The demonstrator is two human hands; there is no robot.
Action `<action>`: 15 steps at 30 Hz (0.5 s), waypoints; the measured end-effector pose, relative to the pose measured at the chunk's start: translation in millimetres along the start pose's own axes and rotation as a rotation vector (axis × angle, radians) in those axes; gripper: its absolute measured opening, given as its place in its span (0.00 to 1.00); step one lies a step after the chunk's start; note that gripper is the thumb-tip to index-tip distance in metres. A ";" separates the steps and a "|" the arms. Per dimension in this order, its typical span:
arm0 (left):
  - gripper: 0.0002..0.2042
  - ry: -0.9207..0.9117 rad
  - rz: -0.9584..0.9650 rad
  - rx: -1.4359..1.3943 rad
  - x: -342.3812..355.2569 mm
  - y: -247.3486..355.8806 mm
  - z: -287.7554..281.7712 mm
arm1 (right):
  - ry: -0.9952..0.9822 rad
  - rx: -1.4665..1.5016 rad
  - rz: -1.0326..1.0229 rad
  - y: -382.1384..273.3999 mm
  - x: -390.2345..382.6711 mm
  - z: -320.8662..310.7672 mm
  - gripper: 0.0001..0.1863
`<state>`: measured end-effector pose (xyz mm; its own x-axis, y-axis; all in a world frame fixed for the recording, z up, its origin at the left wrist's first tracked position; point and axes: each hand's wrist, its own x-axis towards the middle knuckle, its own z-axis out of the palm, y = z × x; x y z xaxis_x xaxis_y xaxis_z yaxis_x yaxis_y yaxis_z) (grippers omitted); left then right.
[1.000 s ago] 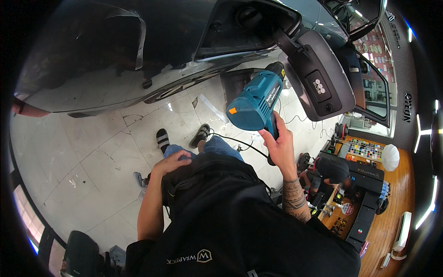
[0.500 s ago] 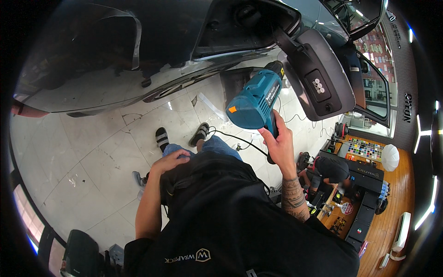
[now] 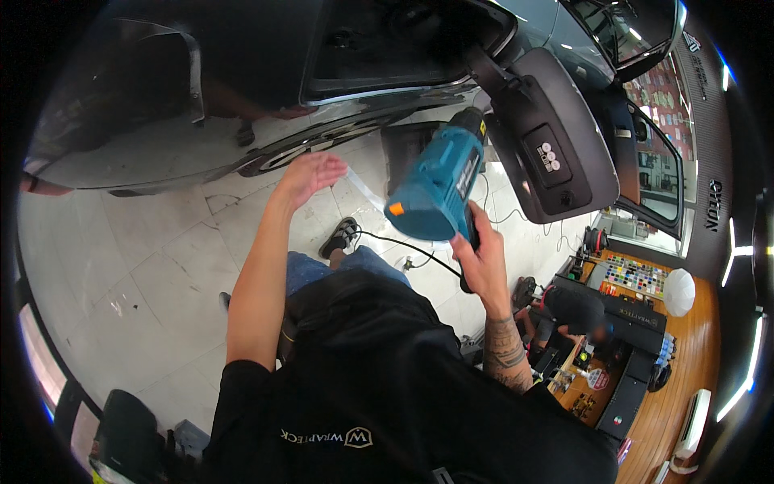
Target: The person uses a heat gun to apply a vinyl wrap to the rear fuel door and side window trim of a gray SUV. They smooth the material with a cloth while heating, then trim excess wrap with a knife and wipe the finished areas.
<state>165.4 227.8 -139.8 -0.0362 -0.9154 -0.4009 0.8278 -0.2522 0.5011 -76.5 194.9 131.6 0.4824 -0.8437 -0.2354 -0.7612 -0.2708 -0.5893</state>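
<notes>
My right hand (image 3: pixel 485 262) is wrapped round the handle of a teal heat gun (image 3: pixel 427 189). Its dark nozzle points up toward the open fuel flap (image 3: pixel 584 149), close to the flap's lower left edge. The flap hangs by a dark hinge arm (image 3: pixel 488 73) from the recessed filler opening (image 3: pixel 347 60) of a glossy dark car (image 3: pixel 105 105). My left hand (image 3: pixel 314 177) is raised in front of the car's lower side, fingers stretched out and holding nothing. A light, curved strip (image 3: pixel 196 77) shows on the body panel to its left.
A black power cord (image 3: pixel 411 244) runs from the heat gun past my legs. Pale floor tiles (image 3: pixel 169 266) lie below. An open car door (image 3: pixel 653 153) stands at the right. Farther off, another person (image 3: pixel 572 309) bends beside black cabinets (image 3: pixel 637 379).
My left hand has risen from my waist toward the car, its fingers now extended. The heat gun has shifted slightly left, still in my right hand.
</notes>
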 end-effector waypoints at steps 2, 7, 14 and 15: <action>0.16 -0.033 0.067 -0.145 22.1 9.9 22.7 | -0.025 -0.045 -0.076 22.7 -6.9 -11.7 0.27; 0.22 -0.310 0.119 -0.464 100.6 -7.9 111.2 | -0.140 -0.098 0.035 115.1 -38.5 -46.7 0.25; 0.20 -0.590 0.276 -1.009 164.4 -52.9 267.5 | -0.064 0.086 0.573 301.7 -107.6 -85.6 0.17; 0.18 -0.614 0.308 -1.037 167.1 -52.6 276.6 | -0.063 0.125 0.630 321.2 -116.3 -93.3 0.16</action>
<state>-39.0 1.3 -21.1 0.2132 -0.9583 0.1903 0.8894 0.1098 -0.4437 -417.5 162.8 41.7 -0.0134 -0.7935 -0.6085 -0.8526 0.3270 -0.4077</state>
